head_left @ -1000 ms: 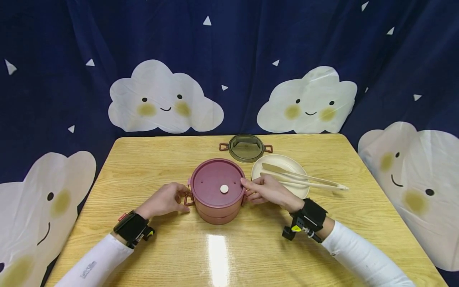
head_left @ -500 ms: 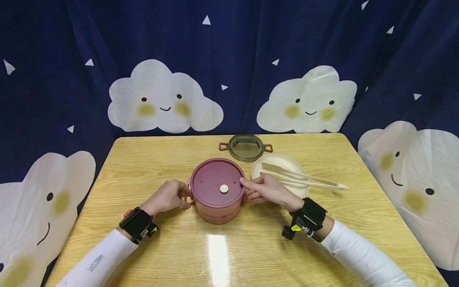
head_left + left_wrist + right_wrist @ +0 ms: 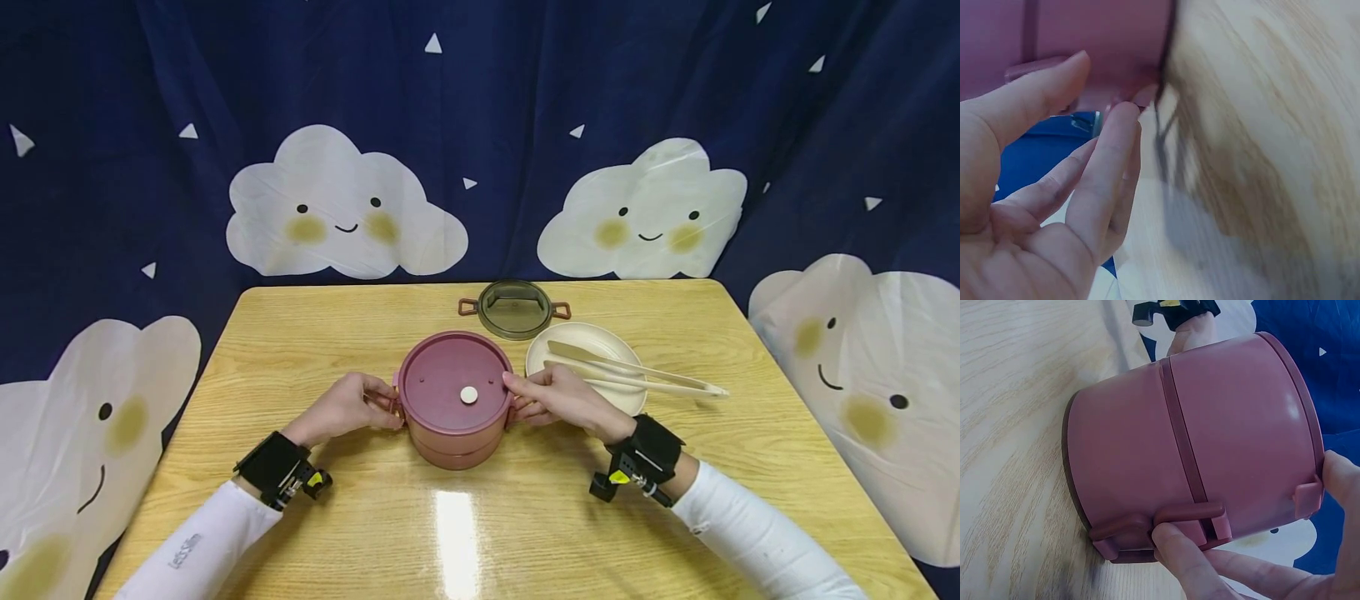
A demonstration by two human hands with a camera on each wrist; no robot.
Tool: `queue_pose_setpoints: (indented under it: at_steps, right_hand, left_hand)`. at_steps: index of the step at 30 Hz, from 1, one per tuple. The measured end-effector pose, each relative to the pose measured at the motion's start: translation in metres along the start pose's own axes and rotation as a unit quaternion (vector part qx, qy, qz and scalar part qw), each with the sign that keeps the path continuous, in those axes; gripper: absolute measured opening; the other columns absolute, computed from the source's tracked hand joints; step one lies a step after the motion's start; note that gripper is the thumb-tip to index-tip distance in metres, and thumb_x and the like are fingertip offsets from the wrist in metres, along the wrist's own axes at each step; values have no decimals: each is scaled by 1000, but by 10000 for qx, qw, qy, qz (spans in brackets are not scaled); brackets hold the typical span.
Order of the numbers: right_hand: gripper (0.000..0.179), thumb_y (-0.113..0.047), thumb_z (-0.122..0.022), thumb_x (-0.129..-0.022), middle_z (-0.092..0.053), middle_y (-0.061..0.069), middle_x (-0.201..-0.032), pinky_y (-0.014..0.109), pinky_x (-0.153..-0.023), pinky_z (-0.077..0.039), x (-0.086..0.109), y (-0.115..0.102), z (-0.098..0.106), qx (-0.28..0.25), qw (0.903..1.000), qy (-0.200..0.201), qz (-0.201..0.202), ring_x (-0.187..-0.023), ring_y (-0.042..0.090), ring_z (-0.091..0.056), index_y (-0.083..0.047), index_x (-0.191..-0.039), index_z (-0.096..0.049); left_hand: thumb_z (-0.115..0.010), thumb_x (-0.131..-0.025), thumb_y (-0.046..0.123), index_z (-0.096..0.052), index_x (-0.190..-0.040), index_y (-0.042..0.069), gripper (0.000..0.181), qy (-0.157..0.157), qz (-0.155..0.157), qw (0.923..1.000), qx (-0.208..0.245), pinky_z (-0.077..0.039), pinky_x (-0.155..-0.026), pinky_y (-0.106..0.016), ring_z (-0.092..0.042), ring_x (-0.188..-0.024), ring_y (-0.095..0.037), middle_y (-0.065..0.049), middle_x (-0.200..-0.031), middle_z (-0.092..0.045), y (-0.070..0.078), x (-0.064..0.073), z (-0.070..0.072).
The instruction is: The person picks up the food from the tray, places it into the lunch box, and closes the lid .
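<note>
A maroon toy pot [image 3: 456,442] stands on the wooden table, built of two stacked tiers. Its flat maroon top [image 3: 450,367] carries a small cream knob [image 3: 468,395]. My left hand [image 3: 352,406] grips the pot's left side at the handle; in the left wrist view its thumb [image 3: 1054,84] lies against the pot wall and the fingers meet the lower handle. My right hand [image 3: 558,396] holds the other side. In the right wrist view the thumb is at the upper rim and a fingertip presses the side handles [image 3: 1191,515].
Behind the pot lies a dark see-through lid [image 3: 515,310] with two brown handles. To the right, a cream plate [image 3: 585,335] bears cream tongs [image 3: 660,381] that overhang its edge. A navy curtain [image 3: 502,100] with cloud faces hangs behind the table.
My left hand has closed in on the pot's left handle, its fingers and thumb drawing together there. The right hand and the pot have stayed in place.
</note>
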State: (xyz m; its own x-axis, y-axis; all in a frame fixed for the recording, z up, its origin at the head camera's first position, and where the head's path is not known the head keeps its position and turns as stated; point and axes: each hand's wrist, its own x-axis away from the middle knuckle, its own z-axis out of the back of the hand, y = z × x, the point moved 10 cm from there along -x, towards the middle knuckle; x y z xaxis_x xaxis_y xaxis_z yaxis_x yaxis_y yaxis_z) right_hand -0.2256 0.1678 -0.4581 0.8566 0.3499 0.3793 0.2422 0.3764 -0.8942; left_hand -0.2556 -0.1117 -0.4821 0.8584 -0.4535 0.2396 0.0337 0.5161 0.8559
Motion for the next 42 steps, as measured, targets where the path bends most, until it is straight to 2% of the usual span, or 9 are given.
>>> queue_pose_setpoints:
  at_steps: [6,15,23,31,36,38,42]
  right_hand:
    - [61,-52,-62,-104,-80,22,-110,49,-96,-61,0,-1,0,-53,10000,1,-6,-103,28,-79,6,-119,-73]
    - [60,-52,-62,-104,-79,21,-112,49,-96,-61,2,-1,0,-40,10000,11,-17,-103,27,-79,5,-121,-73]
    - [60,-52,-62,-103,-80,21,-111,48,-96,-61,1,0,0,-65,10000,17,7,-102,26,-79,5,-120,-73]
    - [59,-51,-63,-103,-80,22,-109,48,-96,-61,0,0,1,-84,10000,0,7,-102,29,-79,5,-118,-73]
    - [60,-51,-65,-103,-79,20,-114,47,-97,-60,1,-4,3,-54,10000,-13,26,-107,32,-78,5,-123,-72]
    - [59,-49,-66,-103,-78,18,-116,47,-97,-60,2,-8,7,56,10000,22,65,-109,33,-77,5,-124,-72]
    - [54,-47,-67,-102,-77,17,-117,44,-95,-62,3,-19,17,571,9981,131,165,-107,31,-76,1,-124,-73]
  left_hand:
    - [-88,-84,13,-71,-126,-7,50,-62,106,9995,304,-56,-86,-28,-74,-99,-18,-19,-114,-78,2,6,1]
    - [-86,-88,17,-72,-126,-4,45,-347,44,9955,886,-54,-93,-23,-74,-103,-14,-17,-118,-79,3,9,-4]
    - [-84,-91,15,-69,-129,-7,47,-609,-28,9895,1313,-56,-91,-21,-73,-104,-12,-21,-122,-77,5,12,-8]
    - [-81,-93,13,-64,-135,-11,52,-625,-33,9872,1469,-60,-92,-25,-75,-103,-13,-25,-125,-74,6,14,-9]
    - [-81,-94,17,-55,-143,-13,63,-540,10,9864,1553,-60,-92,-25,-74,-107,-14,-26,-131,-71,9,22,-4]
    - [-80,-94,18,-53,-145,-12,65,-479,39,9861,1590,-59,-92,-24,-73,-110,-15,-24,-132,-71,11,25,-1]
    - [-75,-99,20,-51,-148,-10,63,-429,5,9830,1787,-60,-96,-29,-74,-116,-25,-22,-131,-71,17,31,4]
